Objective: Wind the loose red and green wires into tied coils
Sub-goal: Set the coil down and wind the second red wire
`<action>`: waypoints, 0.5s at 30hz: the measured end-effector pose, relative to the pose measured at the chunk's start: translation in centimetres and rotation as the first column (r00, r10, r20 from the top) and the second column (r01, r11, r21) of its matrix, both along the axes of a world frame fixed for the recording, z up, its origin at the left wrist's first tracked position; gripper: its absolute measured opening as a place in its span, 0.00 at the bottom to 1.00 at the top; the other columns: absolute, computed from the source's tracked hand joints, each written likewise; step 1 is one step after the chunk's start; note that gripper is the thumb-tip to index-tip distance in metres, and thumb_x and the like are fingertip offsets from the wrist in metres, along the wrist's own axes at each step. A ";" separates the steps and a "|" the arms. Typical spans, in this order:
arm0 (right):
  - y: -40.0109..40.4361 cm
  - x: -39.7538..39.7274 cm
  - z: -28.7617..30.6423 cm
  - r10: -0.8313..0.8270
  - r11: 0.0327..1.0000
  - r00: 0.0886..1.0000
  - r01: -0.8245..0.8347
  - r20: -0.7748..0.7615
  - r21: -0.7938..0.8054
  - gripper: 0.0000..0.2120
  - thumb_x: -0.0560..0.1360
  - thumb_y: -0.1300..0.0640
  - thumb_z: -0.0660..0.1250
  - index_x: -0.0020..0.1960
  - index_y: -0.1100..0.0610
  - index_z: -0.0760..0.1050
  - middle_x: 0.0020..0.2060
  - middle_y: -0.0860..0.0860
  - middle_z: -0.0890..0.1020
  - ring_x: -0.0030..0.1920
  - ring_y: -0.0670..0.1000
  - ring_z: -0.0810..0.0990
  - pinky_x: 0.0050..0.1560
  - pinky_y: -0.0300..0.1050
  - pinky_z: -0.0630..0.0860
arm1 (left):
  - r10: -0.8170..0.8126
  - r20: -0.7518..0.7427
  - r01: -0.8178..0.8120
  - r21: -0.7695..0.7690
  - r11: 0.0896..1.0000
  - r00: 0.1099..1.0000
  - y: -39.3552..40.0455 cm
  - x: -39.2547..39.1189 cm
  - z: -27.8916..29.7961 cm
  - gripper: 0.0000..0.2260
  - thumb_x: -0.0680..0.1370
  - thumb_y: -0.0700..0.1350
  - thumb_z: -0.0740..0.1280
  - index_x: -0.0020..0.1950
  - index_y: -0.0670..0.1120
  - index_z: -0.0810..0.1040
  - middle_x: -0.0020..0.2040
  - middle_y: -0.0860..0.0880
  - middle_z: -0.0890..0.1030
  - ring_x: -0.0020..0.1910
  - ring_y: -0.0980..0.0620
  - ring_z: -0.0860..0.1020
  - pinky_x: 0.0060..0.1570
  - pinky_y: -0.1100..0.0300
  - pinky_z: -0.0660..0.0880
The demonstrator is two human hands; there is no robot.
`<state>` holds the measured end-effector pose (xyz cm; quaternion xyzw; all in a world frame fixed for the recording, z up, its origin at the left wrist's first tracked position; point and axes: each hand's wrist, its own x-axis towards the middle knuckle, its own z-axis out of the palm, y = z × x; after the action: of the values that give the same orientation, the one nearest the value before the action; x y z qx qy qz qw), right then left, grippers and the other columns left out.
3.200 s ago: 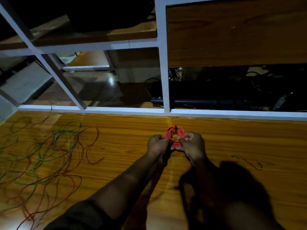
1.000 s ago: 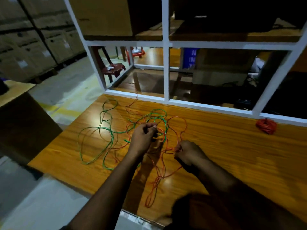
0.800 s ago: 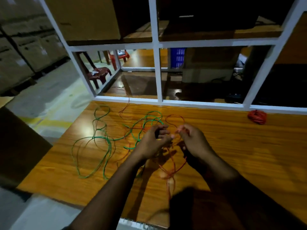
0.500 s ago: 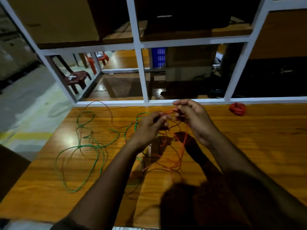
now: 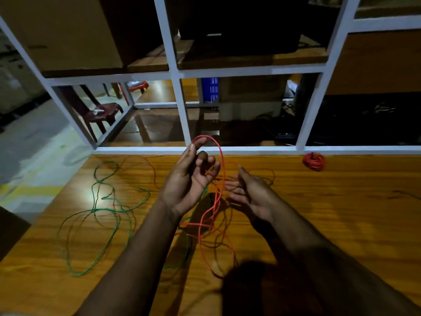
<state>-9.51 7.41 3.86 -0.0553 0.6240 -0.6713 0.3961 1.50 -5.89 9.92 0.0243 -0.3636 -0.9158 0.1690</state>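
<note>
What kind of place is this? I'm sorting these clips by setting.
Probably a workshop or storeroom, not a home. The wooden table stands against a white metal rack holding boxes; a plastic chair stands on a bare floor beyond. Loose wires and a finished red coil lie on the table.

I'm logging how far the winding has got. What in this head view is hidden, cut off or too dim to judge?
- Red coil: too small to show a tie.
- Loose red wire: its ends vanish in the dark shadow at the bottom.
- Right hand: blurred; contact with the wire unclear.
- Left hand: a loop arcs over the fingertips; the grip point is unclear.
- Green wire: partly behind the left forearm.
</note>
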 end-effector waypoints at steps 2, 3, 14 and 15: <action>-0.4 -0.4 1.7 0.019 0.976 0.991 0.011 0.133 -0.219 0.18 0.84 0.46 0.57 0.62 0.58 0.74 0.50 0.55 0.85 0.53 0.53 0.84 0.57 0.50 0.78 | -0.093 0.010 0.093 -0.023 0.995 0.996 0.8 -0.4 -0.1 0.14 0.84 0.47 0.57 0.57 0.45 0.81 0.32 0.52 0.69 0.35 0.56 0.73 0.39 0.62 0.74; -0.5 -0.8 2.6 -0.012 0.945 0.983 0.071 0.182 -0.318 0.15 0.84 0.50 0.57 0.59 0.59 0.75 0.45 0.55 0.85 0.47 0.52 0.85 0.52 0.49 0.79 | -0.138 0.023 0.139 -0.044 0.989 0.990 1.0 -0.6 -0.3 0.15 0.84 0.49 0.56 0.56 0.44 0.81 0.31 0.52 0.67 0.32 0.57 0.69 0.34 0.64 0.69; 3.4 -1.9 8.5 -0.042 0.885 0.988 -0.033 -0.149 -0.464 0.14 0.86 0.55 0.53 0.55 0.59 0.77 0.31 0.49 0.70 0.32 0.46 0.71 0.47 0.44 0.77 | 0.137 0.304 0.094 -0.636 0.766 0.943 2.7 -0.8 -0.2 0.19 0.79 0.42 0.68 0.70 0.49 0.74 0.66 0.49 0.80 0.68 0.52 0.76 0.67 0.50 0.73; 3.7 -1.8 8.7 -0.030 0.885 0.982 -0.062 -0.189 -0.462 0.14 0.86 0.55 0.53 0.54 0.58 0.76 0.31 0.49 0.70 0.32 0.45 0.71 0.44 0.42 0.76 | 0.114 0.315 0.152 -0.705 0.693 0.942 3.7 -1.0 0.0 0.20 0.78 0.44 0.68 0.70 0.50 0.73 0.65 0.49 0.80 0.67 0.52 0.77 0.68 0.49 0.72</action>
<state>-11.30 11.07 12.61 -0.2180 0.4791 -0.7897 0.3153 0.49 -2.20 9.92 0.1074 -0.7167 -0.6831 0.0908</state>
